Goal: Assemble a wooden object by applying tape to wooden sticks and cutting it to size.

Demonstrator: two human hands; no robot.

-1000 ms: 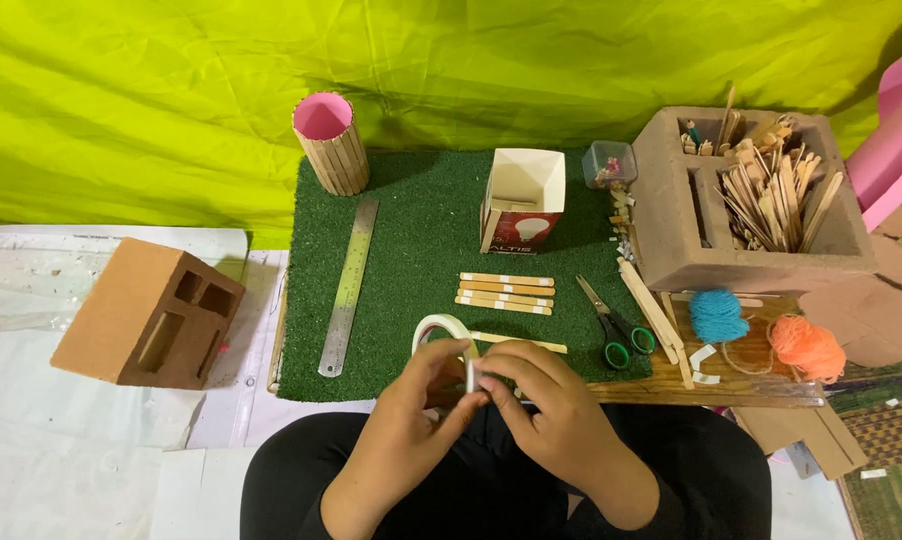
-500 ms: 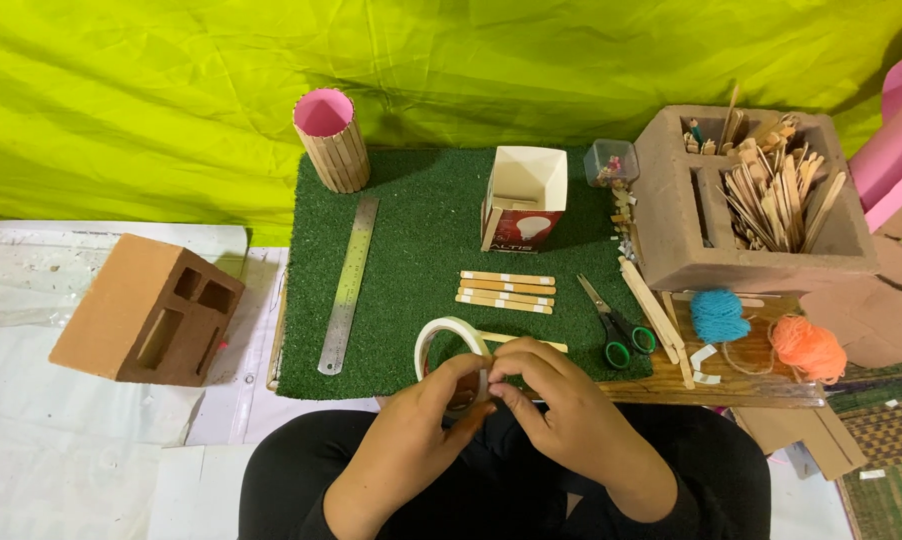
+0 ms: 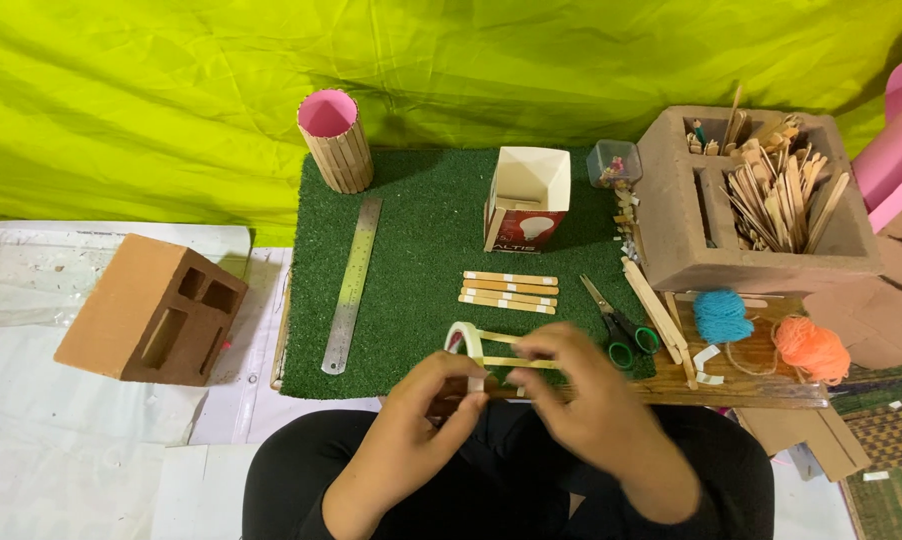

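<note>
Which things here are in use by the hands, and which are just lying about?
In use:
left hand
right hand
tape roll
stick between the fingers

Lying about:
ruler
scissors
four sticks on the green mat
pink-lined cup
carton
blue yarn
orange yarn
brick

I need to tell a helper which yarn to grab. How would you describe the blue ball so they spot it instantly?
Find the big brown block full of wooden sticks at right. Just below it, on the wooden board, sits the blue yarn ball; its neighbour to the right is orange.
</note>
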